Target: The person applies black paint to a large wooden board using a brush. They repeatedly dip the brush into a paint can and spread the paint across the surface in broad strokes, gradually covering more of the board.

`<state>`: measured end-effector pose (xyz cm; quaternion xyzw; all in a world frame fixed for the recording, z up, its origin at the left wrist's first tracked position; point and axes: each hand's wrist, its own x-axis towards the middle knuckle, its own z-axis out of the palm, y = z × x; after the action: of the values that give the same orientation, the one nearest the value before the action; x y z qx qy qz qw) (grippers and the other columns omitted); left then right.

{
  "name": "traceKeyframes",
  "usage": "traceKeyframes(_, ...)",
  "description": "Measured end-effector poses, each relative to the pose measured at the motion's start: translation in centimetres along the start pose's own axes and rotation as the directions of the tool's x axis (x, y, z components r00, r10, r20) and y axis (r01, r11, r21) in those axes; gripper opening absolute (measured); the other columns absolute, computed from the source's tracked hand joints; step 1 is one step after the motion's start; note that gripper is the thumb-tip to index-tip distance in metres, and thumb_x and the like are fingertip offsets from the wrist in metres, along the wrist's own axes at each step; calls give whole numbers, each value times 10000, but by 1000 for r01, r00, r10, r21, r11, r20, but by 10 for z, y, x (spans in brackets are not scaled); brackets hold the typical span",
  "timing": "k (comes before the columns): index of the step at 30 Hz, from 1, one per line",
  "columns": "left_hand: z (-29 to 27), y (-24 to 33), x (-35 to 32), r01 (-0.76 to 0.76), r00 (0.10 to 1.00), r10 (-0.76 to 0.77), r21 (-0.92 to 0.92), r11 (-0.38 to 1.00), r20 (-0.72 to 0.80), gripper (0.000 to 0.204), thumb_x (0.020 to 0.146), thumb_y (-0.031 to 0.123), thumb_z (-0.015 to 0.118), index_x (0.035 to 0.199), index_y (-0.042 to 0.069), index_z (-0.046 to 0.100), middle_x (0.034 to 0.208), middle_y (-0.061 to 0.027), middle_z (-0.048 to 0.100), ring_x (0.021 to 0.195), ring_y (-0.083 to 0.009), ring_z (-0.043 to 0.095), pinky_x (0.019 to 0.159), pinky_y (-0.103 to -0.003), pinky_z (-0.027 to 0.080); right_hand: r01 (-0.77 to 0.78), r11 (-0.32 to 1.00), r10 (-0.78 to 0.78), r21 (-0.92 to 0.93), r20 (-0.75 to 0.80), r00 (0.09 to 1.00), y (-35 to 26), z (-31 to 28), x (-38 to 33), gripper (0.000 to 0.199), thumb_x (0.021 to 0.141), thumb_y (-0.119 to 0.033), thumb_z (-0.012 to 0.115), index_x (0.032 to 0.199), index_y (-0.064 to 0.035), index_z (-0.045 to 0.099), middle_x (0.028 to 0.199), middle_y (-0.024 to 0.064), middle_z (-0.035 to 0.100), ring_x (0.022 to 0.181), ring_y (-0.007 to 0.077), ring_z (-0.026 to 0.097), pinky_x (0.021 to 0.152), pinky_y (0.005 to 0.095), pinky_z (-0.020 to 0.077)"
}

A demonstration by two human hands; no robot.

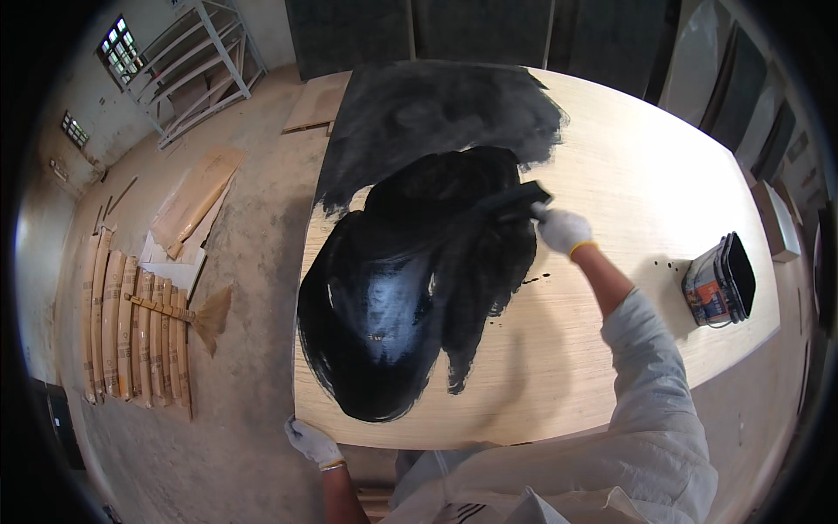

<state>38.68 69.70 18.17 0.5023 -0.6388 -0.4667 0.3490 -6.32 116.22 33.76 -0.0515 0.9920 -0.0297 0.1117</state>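
A pale wood-grain board (646,192) lies in front of me, its left half covered in black paint (393,297). The paint is wet and glossy near the middle and thinner and duller at the far left. In a white glove, my right hand (566,231) is closed round a broad paint brush (515,203), coated black, that touches the right side of the painted patch. My left hand (314,443), also gloved, is curled at the board's near left corner, its fingertips partly hidden. On the board's right side stands a black paint bucket (717,281) with a coloured label.
On the floor at left, a straw broom (188,314) lies across several long brown-wrapped packages (131,336). Flattened cardboard (196,201) lies beyond them. A white metal rack (196,74) stands at the far left. Dark panels (480,31) stand upright behind the board.
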Motion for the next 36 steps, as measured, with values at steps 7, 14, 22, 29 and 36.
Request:
traceKeyframes(7,-11,-12,9,-99,994,96,58,993,60,298,1053,165,416,1061,-32,639,1022,-77,647,928,-187,572,910,-368,504,97,987,-82,-125,119,990,54,-48,59,565,1018,-297,529,1579,-273,585,1474,159,685,1358,374,651,1133,474,510)
traceKeyframes(14,12,-5,11,-80,995,79,15,997,63,285,1049,142,420,1044,-38,642,1001,-75,637,916,-193,568,897,-358,501,29,979,-19,-201,50,999,138,-58,109,514,1005,-237,554,1511,-261,641,1372,176,738,1270,401,699,1106,484,529)
traceKeyframes(22,-3,-6,8,-19,1000,19,-90,996,-7,282,1050,152,433,1035,-39,639,983,-78,632,901,-191,563,876,-349,498,96,988,-76,-120,162,984,108,-77,85,580,993,-287,570,1571,-321,584,1454,158,695,1340,393,652,1125,467,512)
traceKeyframes(29,3,9,0,-52,998,51,45,998,26,266,1057,148,425,1010,-18,627,982,-68,629,893,-193,554,869,-355,495,220,967,-203,-128,137,970,119,-43,45,562,1012,-313,563,1574,-300,575,1357,177,735,1244,396,696,1082,483,540)
traceKeyframes(36,-7,-9,13,-50,997,54,-84,995,47,271,1085,162,425,1038,-13,628,1001,-42,606,913,-166,533,868,-332,477,169,960,-123,-224,205,971,115,-57,-4,555,1043,-322,541,1598,-295,555,1283,126,778,1210,340,724,1047,483,558)
